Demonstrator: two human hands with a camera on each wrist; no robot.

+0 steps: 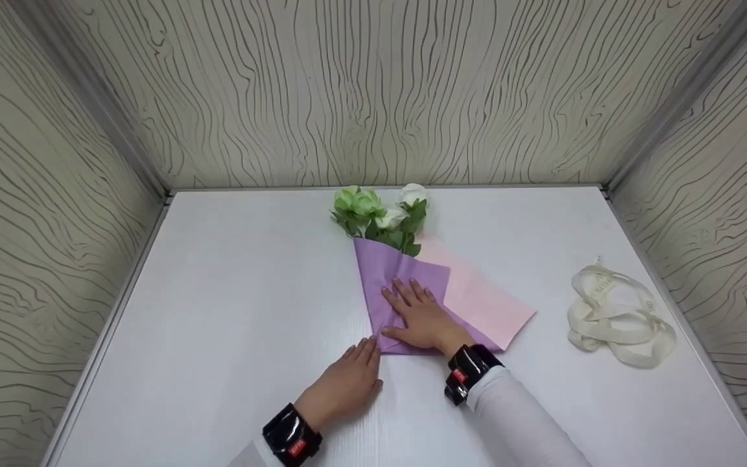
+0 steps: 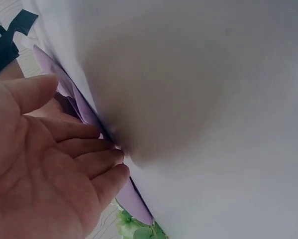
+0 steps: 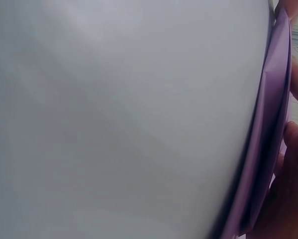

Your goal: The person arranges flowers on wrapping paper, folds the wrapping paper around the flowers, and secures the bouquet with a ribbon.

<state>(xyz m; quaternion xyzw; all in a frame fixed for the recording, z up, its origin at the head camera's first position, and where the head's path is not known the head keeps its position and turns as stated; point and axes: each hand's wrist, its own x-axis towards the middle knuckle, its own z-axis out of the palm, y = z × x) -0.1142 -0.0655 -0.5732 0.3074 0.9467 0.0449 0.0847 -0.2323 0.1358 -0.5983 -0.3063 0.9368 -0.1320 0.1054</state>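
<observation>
A purple wrapping sheet (image 1: 383,263) is folded over the stems of a small bunch of flowers on the table. Green blooms (image 1: 357,202) and white roses (image 1: 413,194) stick out beyond its upper edge; the stems are hidden. Pink paper (image 1: 484,301) spreads out from under the purple to the right. My right hand (image 1: 422,321) lies with spread fingers on the purple sheet. At the sheet's lower left corner, my left hand (image 1: 344,386) touches the edge with straight fingertips; its palm (image 2: 44,184) shows in the left wrist view.
A loose heap of cream ribbon (image 1: 620,318) lies on the right side of the white table (image 1: 237,272). Wood-grain panels (image 1: 373,91) enclose the table at the back and on both sides.
</observation>
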